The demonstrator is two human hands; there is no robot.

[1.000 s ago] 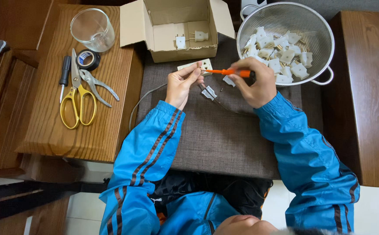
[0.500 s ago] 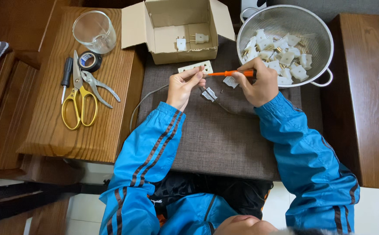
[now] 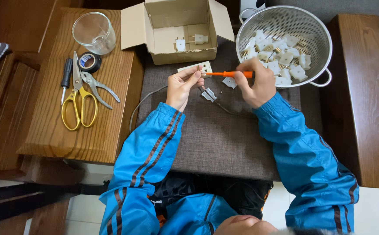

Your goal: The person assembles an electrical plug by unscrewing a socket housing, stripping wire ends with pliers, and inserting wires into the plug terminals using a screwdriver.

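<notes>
Left hand (image 3: 181,86) pinches a white socket (image 3: 197,68); right hand (image 3: 259,85) grips an orange screwdriver (image 3: 229,74), assembly unfinished beside the plug-filled colander (image 3: 315,30)

An open brown cardboard box (image 3: 178,26), rectangular with its flaps spread outward, is seen at the top centre, between a glass and a metal colander; no labels, signs or screens are shown.

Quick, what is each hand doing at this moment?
Left hand: closed, fingertips pinching a small white plug part.
Right hand: closed around an orange-handled screwdriver, tip pointed toward the left hand.
</notes>
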